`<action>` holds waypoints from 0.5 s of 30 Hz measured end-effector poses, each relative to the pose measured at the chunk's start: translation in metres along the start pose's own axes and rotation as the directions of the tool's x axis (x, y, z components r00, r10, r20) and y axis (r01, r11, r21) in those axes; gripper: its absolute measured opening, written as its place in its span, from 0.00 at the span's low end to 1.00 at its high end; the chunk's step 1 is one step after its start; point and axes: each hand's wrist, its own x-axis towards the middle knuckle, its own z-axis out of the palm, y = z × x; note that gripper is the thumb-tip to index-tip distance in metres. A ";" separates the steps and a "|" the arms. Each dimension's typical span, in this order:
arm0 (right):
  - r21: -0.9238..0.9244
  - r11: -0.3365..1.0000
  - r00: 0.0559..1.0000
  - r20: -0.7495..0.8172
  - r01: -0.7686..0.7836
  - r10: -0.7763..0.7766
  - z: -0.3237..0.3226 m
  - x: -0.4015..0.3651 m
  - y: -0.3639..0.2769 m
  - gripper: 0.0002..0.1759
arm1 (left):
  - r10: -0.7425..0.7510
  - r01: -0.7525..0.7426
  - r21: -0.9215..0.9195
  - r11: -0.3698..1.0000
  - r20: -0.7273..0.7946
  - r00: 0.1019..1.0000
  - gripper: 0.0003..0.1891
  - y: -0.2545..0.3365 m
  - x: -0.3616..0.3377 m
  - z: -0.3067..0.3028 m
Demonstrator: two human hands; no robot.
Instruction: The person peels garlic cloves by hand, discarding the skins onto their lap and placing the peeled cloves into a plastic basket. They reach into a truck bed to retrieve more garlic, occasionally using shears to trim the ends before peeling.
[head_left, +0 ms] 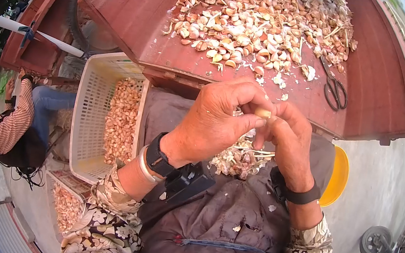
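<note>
A pale garlic clove (263, 113) is pinched between the fingertips of my left hand (220, 111) and my right hand (289, 139), which meet in front of the red metal bed's edge. Both hands have curled fingers. Below them, dry garlic skins and stems (242, 158) lie on the dark apron (232, 209) over my lap. Just ahead, a large heap of loose garlic cloves (259, 25) spreads over the red metal bed (180, 63). A pair of dark-handled scissors (334, 91) rests on its right side.
On my left stands a white plastic basket (91, 110) holding cloves, with another container of cloves (66, 205) behind it. A yellow bucket (337, 178) is at my right. Another person (15, 119) sits at far left. A motorbike (378, 247) stands at lower right.
</note>
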 end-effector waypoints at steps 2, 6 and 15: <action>-0.281 0.960 0.999 -0.044 0.006 -0.019 -0.018 -0.001 0.005 0.12 | -0.167 0.140 -0.356 0.924 -0.046 0.985 0.10 -0.007 -0.005 0.000; -0.397 0.890 0.951 -0.109 0.226 -0.290 -0.013 -0.013 0.017 0.09 | -0.300 0.193 -0.643 0.741 -0.060 0.952 0.12 -0.015 -0.012 0.008; -0.561 0.712 0.896 0.144 0.423 -0.420 -0.007 -0.025 0.006 0.05 | -0.371 0.347 -0.678 0.648 0.118 0.921 0.13 -0.025 -0.029 0.012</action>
